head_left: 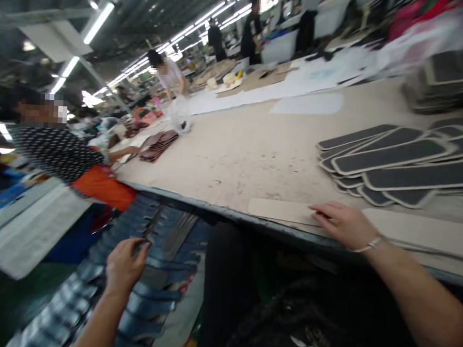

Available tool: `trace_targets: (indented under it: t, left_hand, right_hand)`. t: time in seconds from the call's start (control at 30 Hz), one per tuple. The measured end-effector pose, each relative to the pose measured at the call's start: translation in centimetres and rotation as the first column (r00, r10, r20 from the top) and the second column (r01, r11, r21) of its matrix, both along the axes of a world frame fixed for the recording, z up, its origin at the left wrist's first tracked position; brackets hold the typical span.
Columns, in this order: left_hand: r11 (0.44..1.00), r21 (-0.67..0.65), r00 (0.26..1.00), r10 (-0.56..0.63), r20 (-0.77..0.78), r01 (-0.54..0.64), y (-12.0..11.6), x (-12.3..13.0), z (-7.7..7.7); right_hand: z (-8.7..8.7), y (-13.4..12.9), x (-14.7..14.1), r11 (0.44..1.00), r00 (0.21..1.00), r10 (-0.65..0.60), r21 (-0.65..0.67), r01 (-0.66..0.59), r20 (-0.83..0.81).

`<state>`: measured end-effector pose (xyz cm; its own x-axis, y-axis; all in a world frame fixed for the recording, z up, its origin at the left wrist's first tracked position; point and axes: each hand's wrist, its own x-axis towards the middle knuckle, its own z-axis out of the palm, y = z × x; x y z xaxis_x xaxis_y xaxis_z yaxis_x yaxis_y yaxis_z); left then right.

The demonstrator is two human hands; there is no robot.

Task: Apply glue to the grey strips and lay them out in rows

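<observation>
My left hand (pixel 126 265) is raised off the table's left side, above a long row of overlapping blue-grey pieces (pixel 139 306). Its thumb and fingers are pinched together near a dark sliver that I cannot make out. Along the table's near edge, my right hand (pixel 343 225) rests over flat beige strips (pixel 278 209), its fingertips drawn together on their surface. Whether these fingers grip a strip is unclear. Another beige strip (pixel 426 230) lies under the right wrist and forearm.
Dark grey panels with pale borders (pixel 406 157) lie fanned out beyond my right hand. The long beige table (pixel 232 158) carries brown pieces (pixel 155 144), a clear plastic bag (pixel 179 115) and white sheets (pixel 313 102). A person in a patterned top (pixel 58 151) works at the left.
</observation>
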<state>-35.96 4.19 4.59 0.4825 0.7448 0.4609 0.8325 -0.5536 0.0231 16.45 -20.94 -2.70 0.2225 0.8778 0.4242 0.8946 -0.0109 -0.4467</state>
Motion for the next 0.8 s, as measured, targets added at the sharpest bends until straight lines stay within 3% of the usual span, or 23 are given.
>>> trace_targets:
  t: [0.1,0.27,0.37,0.5,0.7,0.8]
  left_hand:
    - [0.987,-0.081,0.975,0.124,-0.183,-0.14,-3.1,-2.4,-1.5]
    - [0.927,-0.14,0.906,0.293,-0.306,-0.347,-9.3,-6.3,-8.2]
    - [0.889,-0.151,0.869,0.367,-0.332,-0.433,-10.7,-7.1,-10.7]
    - [0.864,-0.176,0.85,0.394,-0.349,-0.473,-9.3,-6.8,-11.4]
    - [0.854,-0.257,0.878,0.376,-0.296,-0.452,-7.5,-6.3,-10.5]
    - [0.834,-0.274,0.874,0.427,-0.231,-0.48,-7.3,-6.6,-9.7]
  right_hand:
    - [-1.6,-1.0,2.0,1.0,0.995,-0.007,-0.011,0.008,0.097]
    - [-3.0,-0.8,1.9,1.0,0.988,0.003,-0.027,0.001,0.158]
    - [-3.1,-0.6,1.3,0.999,0.987,0.014,-0.048,-0.006,0.158]
    - [-3.9,-0.3,1.3,0.996,0.986,0.008,-0.088,0.007,0.169]
    - [-6.6,-0.4,2.9,0.984,0.994,0.065,-0.17,-0.048,0.093]
    - [-7.0,-0.1,2.7,0.986,0.997,0.074,-0.153,-0.067,0.038]
